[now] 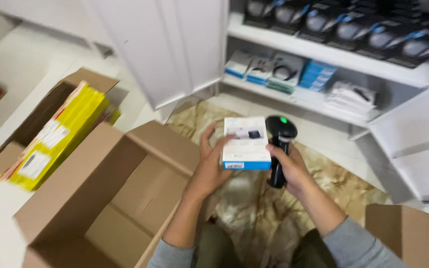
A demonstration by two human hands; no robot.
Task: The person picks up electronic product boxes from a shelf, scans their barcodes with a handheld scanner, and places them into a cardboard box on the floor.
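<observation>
My left hand [208, 164] holds a small white and blue box [247, 143] from the left side, fingers spread across its back and edge. My right hand [290, 167] grips the handle of a black handheld scanner [280, 149] with a green light on its head. The scanner stands upright just right of the box and touches its right edge. Both are held above a crumpled brown sheet [333, 183] on the floor.
A large open cardboard box [100, 198] lies at my left. Behind it, another carton [21, 144] holds yellow packages [58, 134]. White shelves [333, 54] ahead carry dark boxed items, blue boxes and white packets. Another cardboard box [408, 233] sits at lower right.
</observation>
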